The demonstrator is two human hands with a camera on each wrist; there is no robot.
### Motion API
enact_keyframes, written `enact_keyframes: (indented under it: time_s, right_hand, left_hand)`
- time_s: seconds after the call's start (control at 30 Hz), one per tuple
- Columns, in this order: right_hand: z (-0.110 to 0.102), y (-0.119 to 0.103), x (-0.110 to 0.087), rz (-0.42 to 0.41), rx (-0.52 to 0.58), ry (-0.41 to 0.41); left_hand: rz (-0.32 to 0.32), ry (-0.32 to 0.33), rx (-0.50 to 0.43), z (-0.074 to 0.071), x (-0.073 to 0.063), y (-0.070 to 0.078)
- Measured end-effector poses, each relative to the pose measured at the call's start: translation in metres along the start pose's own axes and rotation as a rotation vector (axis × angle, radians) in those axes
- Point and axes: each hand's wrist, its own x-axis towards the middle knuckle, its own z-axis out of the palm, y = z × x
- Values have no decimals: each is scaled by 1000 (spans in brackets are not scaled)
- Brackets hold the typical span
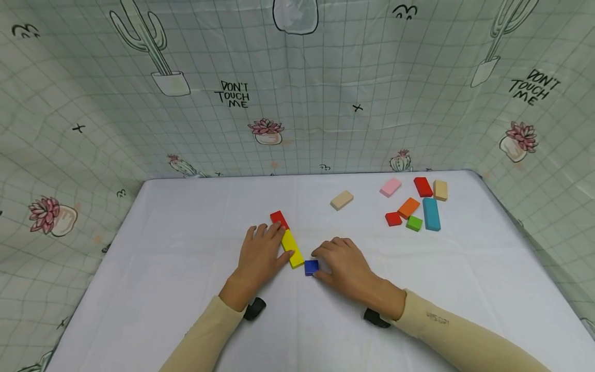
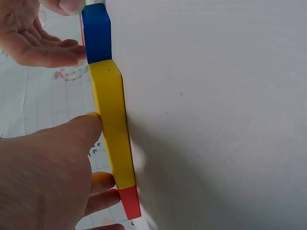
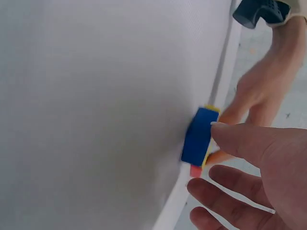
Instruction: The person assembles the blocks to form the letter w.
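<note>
Below centre, the unclenched left hand [image 1: 261, 254] is touching the yellow block [image 1: 291, 243]; the unclenched right hand [image 1: 346, 266], the blue block [image 1: 311, 267].

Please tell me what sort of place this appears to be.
Probably an indoor tabletop workspace arranged for handling blocks: a white table, a cactus-print cloth enclosing its far side, and small coloured blocks laid out on top.

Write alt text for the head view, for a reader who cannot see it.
A person's left hand touches a red block and a yellow block laid end to end on a white table, while the right hand holds a blue block beside the yellow one. Eight other blocks lie beyond, toward the right.
</note>
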Motion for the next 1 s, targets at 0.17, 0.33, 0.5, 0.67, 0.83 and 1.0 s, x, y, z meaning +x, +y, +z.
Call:
enact_keyframes:
  time_s: [0.17, 0.33, 0.5, 0.67, 0.83, 1.0]
  right_hand:
    - [-8, 12, 2, 70, 32, 0]
    - [-14, 25, 5, 117, 17, 40]
    - [-21, 37, 8, 174, 28, 58]
    - [-25, 46, 11, 224, 27, 51]
    - [-23, 55, 12, 245, 33, 50]
    - [-24, 61, 15, 264, 23, 67]
  left_hand:
    - [12, 1, 21, -2, 0, 0]
    - [25, 20, 21, -2, 0, 1]
    - [28, 39, 11, -2, 0, 3]
    - [18, 37, -25, -2, -1, 8]
    - [-6, 26, -45, -2, -3, 12]
    - [-17, 25, -44, -2, -5, 16]
